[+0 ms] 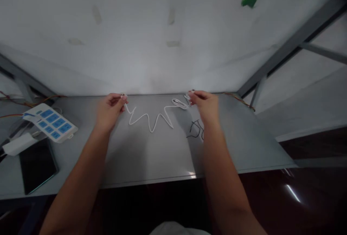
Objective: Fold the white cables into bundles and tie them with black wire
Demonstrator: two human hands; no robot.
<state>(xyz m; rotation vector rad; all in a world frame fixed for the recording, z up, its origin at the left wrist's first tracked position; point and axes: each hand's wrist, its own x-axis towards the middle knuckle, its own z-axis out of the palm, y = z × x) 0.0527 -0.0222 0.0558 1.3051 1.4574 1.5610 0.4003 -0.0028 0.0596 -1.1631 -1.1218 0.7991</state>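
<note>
A white cable (148, 120) runs in zigzag bends between my two hands, over the grey tabletop (162, 155). Pinched at its left end, it is held by my left hand (110, 110) near the back edge of the table. My right hand (206, 105) grips the cable's other end, with fingers closed. Beside the right fingers a part of the cable is still looped in a small coil (179, 103). Several thin black ties or wires (195, 128) lie on the table by my right wrist, partly hidden behind it.
On the left lie a white power strip (55, 121) with blue sockets, a white adapter-like block (20, 144) and a dark phone or tablet (38, 164). A pale wall panel (151, 58) rises behind the table. Metal frame bars (284, 52) slant at both sides.
</note>
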